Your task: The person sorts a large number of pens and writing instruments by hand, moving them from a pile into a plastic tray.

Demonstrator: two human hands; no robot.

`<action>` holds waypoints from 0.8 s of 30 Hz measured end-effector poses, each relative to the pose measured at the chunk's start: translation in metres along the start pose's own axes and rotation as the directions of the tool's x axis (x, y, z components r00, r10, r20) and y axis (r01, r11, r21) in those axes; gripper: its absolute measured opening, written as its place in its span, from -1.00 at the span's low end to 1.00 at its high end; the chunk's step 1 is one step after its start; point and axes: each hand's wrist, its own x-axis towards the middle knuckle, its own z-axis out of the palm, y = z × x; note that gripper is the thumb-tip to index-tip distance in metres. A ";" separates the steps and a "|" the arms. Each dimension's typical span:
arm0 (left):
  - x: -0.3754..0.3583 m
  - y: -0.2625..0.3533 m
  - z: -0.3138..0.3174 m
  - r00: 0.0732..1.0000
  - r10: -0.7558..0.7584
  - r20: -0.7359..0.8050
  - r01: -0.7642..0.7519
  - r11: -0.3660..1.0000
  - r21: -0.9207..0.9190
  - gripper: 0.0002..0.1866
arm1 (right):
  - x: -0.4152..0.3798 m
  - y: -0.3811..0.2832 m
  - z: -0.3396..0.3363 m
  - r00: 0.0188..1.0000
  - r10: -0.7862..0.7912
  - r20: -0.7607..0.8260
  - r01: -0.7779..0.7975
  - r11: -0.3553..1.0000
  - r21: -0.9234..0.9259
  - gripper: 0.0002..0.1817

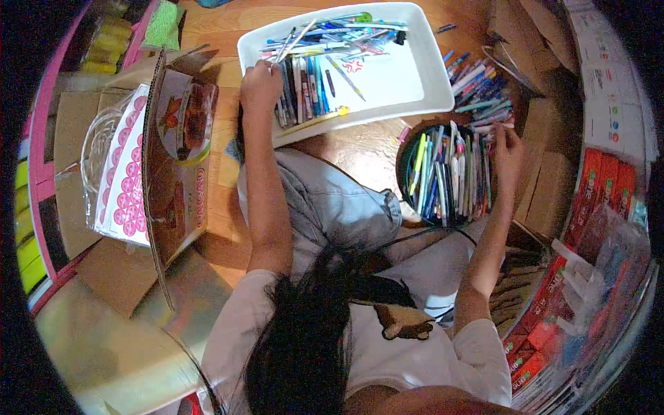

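Note:
A white plastic tray [432,76] lies on the floor with many loose pens and markers in it. At its left side, my left hand [261,86] has curled fingers beside a row of pens [302,86]; what they grip is hidden. A round dark basket [407,166] full of upright pens and markers [449,173] stands between my legs. My right hand [508,146] is at the basket's right edge, close to a loose pile of pens [481,86]. Its fingers are pinched together, and whatever is between them is too small to name.
To the left stands an open cardboard box [155,187] beside a white sheet with pink round prints [121,187]. Cardboard flaps [543,152] rise on the right, with red boxes [602,180] beyond. A green packet [163,24] lies at the top left.

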 end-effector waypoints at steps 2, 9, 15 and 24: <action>0.008 0.007 0.007 0.995 0.045 -0.086 -0.056 0.990 -0.127 -0.70 | 0.022 -0.040 0.036 0.969 -0.228 0.100 0.182 0.924 0.337 -0.61; 0.014 0.013 0.040 0.957 0.157 -0.242 -0.195 0.970 -0.143 -0.38 | 0.118 -0.088 0.215 0.975 0.088 0.206 -0.145 0.948 0.282 -0.38; 0.004 0.013 0.055 0.998 -0.032 -0.055 0.029 0.998 -0.052 -0.32 | 0.136 -0.149 0.269 0.997 0.081 -0.017 -0.082 0.996 -0.042 -0.12; 0.004 0.013 0.052 1.000 0.026 0.004 -0.026 0.995 -0.092 -0.39 | 0.115 -0.149 0.281 0.975 -0.168 0.147 0.124 0.955 0.270 -0.31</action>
